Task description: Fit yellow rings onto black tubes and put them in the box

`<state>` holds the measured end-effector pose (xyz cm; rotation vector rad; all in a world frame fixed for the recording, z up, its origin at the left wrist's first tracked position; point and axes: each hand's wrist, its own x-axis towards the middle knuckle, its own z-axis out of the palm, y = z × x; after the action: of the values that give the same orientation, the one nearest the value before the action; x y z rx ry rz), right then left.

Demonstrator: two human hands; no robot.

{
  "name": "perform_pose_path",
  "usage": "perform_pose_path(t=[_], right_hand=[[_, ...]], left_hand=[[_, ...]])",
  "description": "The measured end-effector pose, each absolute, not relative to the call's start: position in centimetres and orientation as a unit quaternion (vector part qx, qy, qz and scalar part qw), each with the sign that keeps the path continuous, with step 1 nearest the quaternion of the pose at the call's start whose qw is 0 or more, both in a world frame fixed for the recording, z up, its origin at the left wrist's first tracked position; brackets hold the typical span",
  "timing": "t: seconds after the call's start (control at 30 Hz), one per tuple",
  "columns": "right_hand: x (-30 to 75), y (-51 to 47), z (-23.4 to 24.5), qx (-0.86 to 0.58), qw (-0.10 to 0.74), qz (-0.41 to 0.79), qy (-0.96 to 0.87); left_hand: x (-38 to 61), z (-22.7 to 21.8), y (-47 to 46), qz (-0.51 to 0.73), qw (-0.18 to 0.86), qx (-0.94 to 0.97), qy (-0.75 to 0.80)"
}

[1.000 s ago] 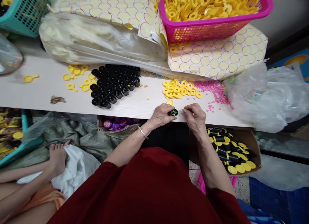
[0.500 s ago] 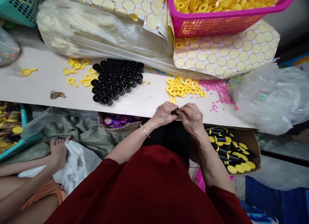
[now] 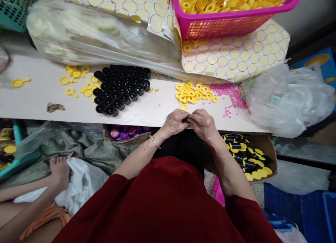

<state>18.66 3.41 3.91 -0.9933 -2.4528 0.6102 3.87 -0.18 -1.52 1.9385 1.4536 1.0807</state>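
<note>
Close to the table's front edge, my left hand is closed round a small black plastic cup. My right hand has its fingertips pinched together at the cup's opening; whatever they hold is hidden. Just beyond my hands lies a heap of yellow plastic rings with short handles, with one ring nearest my fingers. Tiny pink beads are scattered right of the heap. To the left, many black cups stand upright in packed rows, a few with coloured beads in them.
A pink basket of yellow rings stands on sticker sheets at the back. Plastic bags crowd the right end. Below the edge are a carton of black-and-yellow pieces and purple round packs. Another person's bare foot is at lower left.
The whole view has shifted slightly, so the table things appear further left. My hands stay together at the black cup, with only small finger movement.
</note>
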Motion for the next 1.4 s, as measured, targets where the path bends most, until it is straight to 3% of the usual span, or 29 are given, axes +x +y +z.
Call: perform_pose_path(t=[0.1,0.23,0.4,0.53,0.63,0.8,0.9,1.03,1.2,1.4], right_hand=[[19.9,4.8,3.4,-0.401,0.272,0.329,-0.81],[22.6,9.0,1.3,-0.564,0.383,0.26,-0.683],[24.9,13.7,-0.1,-0.671,0.312,0.157,-0.654],[24.7,14.4,0.1,-0.661,0.223,0.148,-0.701],[24.3,14.3,0.3,-0.643,0.204,0.131,-0.727],[24.2,12.4,1.5,-0.619,0.312,0.093,-0.715],[23.3,9.1,2.4,-0.562,0.358,0.155,-0.729],[21.0,4.2,2.9,-0.475,0.343,0.262,-0.767],[19.3,2.0,2.5,-0.437,0.329,0.261,-0.795],[19.0,1.9,2.6,-0.428,0.321,0.23,-0.813]], left_hand=[[3.8,-1.7,-0.1,0.401,0.24,0.71,0.526],[3.8,-1.9,0.0,0.412,0.231,0.706,0.528],[3.8,-1.9,0.1,0.428,0.225,0.693,0.534],[3.9,-1.8,0.2,0.438,0.228,0.687,0.533],[3.9,-1.8,0.2,0.439,0.228,0.684,0.536],[3.9,-2.2,0.2,0.436,0.231,0.686,0.535],[4.0,-2.7,0.2,0.448,0.23,0.68,0.533],[3.7,-2.6,0.3,0.454,0.244,0.675,0.528],[2.9,-1.9,-0.2,0.479,0.334,0.62,0.524],[2.5,-1.0,-1.3,0.558,0.487,0.408,0.534]])
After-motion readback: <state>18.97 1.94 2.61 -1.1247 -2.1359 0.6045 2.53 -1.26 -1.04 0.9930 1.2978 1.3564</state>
